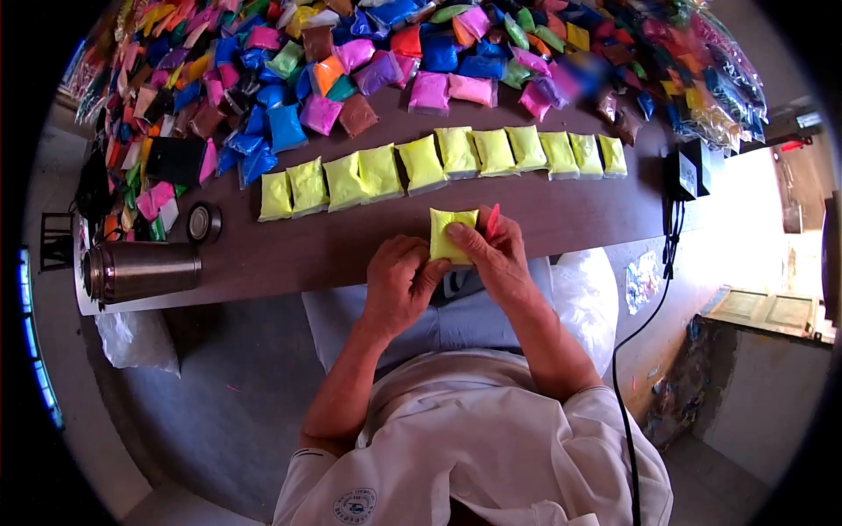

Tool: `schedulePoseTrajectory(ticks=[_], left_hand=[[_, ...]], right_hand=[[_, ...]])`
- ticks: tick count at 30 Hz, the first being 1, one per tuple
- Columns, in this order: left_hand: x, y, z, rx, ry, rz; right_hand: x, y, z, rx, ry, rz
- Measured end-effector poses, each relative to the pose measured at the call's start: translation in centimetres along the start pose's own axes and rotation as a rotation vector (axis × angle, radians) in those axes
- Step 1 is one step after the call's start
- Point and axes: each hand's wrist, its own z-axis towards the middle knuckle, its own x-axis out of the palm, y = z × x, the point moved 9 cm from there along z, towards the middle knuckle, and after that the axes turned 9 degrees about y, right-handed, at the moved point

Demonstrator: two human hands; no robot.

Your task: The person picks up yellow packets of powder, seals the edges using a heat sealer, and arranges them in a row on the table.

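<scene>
A small clear packet filled with something bright yellow (443, 248) is held up at the table's front edge. My right hand (498, 261) grips it from the right, thumb pressed flat on its face. A pinkish-red piece (493, 219) sticks up from that same hand; its lower part is hidden by the fingers. My left hand (402, 282) is closed, with curled fingers, its thumb and forefinger pinching the packet's lower left corner. Just beyond the hands, several like yellow packets (380, 171) lie side by side in a slightly curved row on the dark brown table (351, 237).
Behind the row is a large heap of packets (377, 70) in many colours. A steel flask (145, 270) lies on the left, near a round lid (203, 222). A black box (688, 171) with a hanging cable (627, 351) sits at the right edge.
</scene>
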Motion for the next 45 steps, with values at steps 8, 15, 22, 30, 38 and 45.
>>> schedulePoseTrajectory(ticks=[8, 15, 22, 30, 38, 45], left_hand=[[0.3, 0.1, -0.1, -0.015, 0.012, -0.007], [0.4, 1.1, -0.7, -0.084, 0.013, -0.039], [0.5, 1.3, -0.5, -0.144, 0.021, -0.142], [0.6, 1.2, -0.9, -0.151, 0.007, -0.154], [0.7, 1.4, -1.3, -0.183, 0.057, 0.027], [0.5, 1.9, -1.3, -0.253, -0.001, -0.130]], right_hand=[[1.1, 0.0, 0.5, 0.046, 0.176, -0.044], [1.1, 0.4, 0.0, -0.054, 0.156, 0.061], [0.8, -0.2, 0.1, -0.045, 0.201, 0.047], [0.2, 0.8, -0.4, -0.076, 0.181, -0.039], [0.1, 0.3, -0.3, -0.140, 0.149, 0.014], [-1.0, -1.3, -0.6, 0.172, 0.136, 0.291]])
